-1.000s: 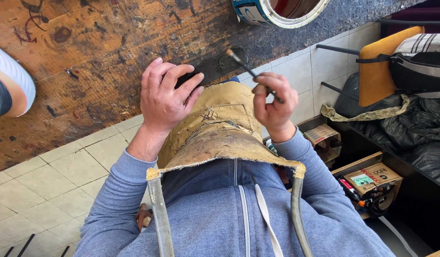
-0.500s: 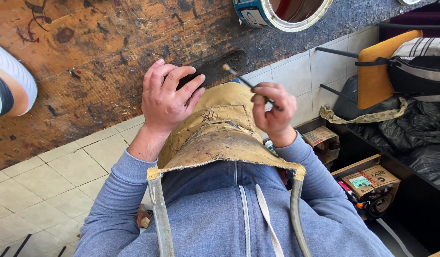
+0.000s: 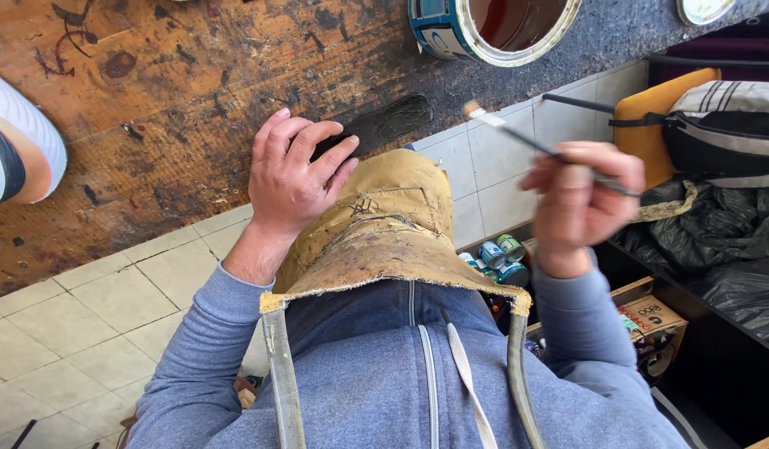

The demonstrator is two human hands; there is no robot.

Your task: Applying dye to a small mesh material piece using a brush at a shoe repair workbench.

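Left hand point(image 3: 297, 179) palm-down, fingers curled around black sole point(image 3: 376, 125) on tabletop point(image 3: 152, 100); right hand point(image 3: 580, 204) raised, pinching thin brush point(image 3: 517, 137).

Large round tin point(image 3: 492, 29) at top edge of table: blue wrap label with white and pale patches, lid off, dark reddish-brown liquid inside. Three small round cans point(image 3: 494, 254) clustered on lower shelf right of apron: teal-blue and green labels, silver tops. Cardboard box point(image 3: 650, 316) further right on shelf: tan, printed top, small multicoloured sticker point(image 3: 627, 320) at left corner. No signs, no screens.
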